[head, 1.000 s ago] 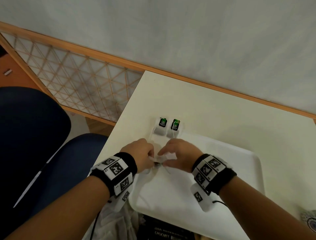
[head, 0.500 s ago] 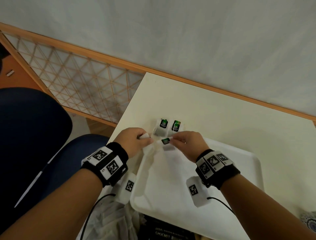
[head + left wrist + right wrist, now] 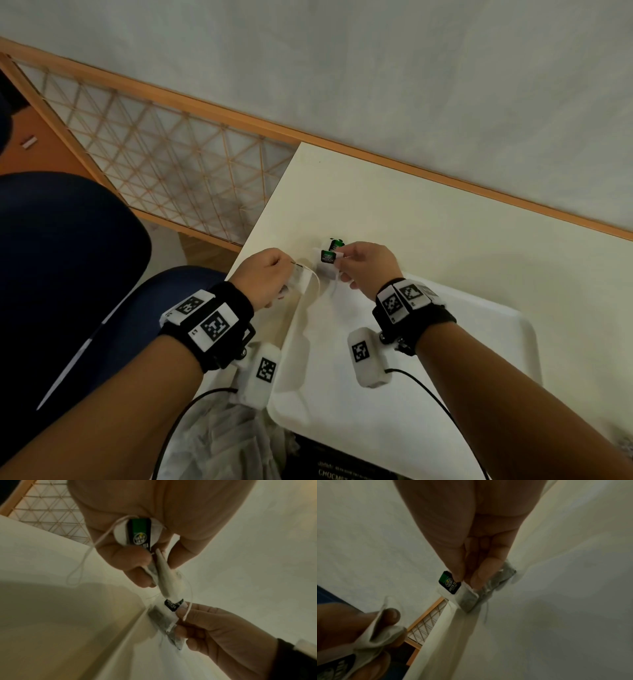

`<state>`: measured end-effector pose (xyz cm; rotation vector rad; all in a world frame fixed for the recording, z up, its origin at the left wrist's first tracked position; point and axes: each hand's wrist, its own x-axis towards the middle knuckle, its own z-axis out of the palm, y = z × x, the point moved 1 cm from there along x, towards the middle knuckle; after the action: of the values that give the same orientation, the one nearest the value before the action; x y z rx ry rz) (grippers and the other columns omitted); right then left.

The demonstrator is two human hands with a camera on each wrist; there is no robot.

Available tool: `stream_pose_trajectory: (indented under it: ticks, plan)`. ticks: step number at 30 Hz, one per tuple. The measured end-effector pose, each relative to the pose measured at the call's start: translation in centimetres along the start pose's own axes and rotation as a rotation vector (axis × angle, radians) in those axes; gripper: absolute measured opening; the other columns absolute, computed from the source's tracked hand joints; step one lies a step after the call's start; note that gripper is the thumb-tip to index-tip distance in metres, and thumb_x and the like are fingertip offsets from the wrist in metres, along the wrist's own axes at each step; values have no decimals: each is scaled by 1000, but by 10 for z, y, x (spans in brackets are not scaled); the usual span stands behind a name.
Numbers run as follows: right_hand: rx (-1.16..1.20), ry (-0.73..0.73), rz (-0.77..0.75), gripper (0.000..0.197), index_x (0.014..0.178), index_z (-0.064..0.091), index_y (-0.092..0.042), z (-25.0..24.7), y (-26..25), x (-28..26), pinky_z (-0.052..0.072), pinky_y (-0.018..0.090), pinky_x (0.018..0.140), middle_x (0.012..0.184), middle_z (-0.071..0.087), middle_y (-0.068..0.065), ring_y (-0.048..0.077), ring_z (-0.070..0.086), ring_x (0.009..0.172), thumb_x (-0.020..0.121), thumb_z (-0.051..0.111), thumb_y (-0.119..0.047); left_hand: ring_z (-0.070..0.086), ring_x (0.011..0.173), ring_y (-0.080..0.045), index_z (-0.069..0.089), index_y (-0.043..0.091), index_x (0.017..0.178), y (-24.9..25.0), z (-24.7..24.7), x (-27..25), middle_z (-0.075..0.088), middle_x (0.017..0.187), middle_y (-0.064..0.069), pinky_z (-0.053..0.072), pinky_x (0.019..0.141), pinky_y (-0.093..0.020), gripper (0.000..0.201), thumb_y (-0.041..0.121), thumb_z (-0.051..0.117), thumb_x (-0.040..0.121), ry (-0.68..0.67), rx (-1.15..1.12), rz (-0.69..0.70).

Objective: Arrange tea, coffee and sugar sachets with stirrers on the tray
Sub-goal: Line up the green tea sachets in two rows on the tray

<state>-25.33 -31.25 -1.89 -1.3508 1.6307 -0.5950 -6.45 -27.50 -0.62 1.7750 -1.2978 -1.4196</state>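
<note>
Nearest lies the white rectangular plastic tray point(image 3: 462, 394) on the cream desk point(image 3: 445, 240). At its far left corner, the left hand point(image 3: 265, 277) has its grip clenched on a white paper tea bag point(image 3: 163, 577), long axis pointing toward the right hand point(image 3: 368, 270). That hand's grip pinches a second tea bag with a green-and-black tag point(image 3: 327, 257), by the tray's rim.

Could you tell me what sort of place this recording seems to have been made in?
Probably an ordinary indoor room, a home or small office, not a kitchen. A cream table stands against a plain wall, a wood-framed lattice screen beside it, with a white tray and tea bags.
</note>
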Motion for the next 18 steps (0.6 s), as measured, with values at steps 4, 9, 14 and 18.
stream_pose_trajectory:
  ticks: [4,9,14,18]
  plan:
    - [-25,48,-1,12,92,69,-20,3,2,7,52,20,54,76,71,1,9,63,59,86,60,-16,51,59,-12,63,15,87,-4,0,5,55,70,-2,37,40,-13,15,14,50,95,26,58,80]
    - [-54,80,-33,6,87,65,-24,1,3,7,57,31,67,81,71,3,16,65,69,86,62,-18,52,62,-9,70,15,88,-5,2,7,58,68,7,40,57,-17,9,19,62,90,39,88,118]
    - [-123,137,-135,15,99,66,-25,-7,2,-1,47,20,69,86,64,-5,12,60,78,85,67,-25,53,63,-8,71,22,81,-1,6,7,62,71,4,42,62,-19,9,18,66,88,41,38,127]
    - [-51,66,-253,12,95,68,-32,-10,-6,-18,45,14,68,85,65,-8,11,59,74,84,68,-27,51,58,-8,71,13,86,4,11,4,57,65,3,41,51,-11,10,14,62,90,42,-47,129]
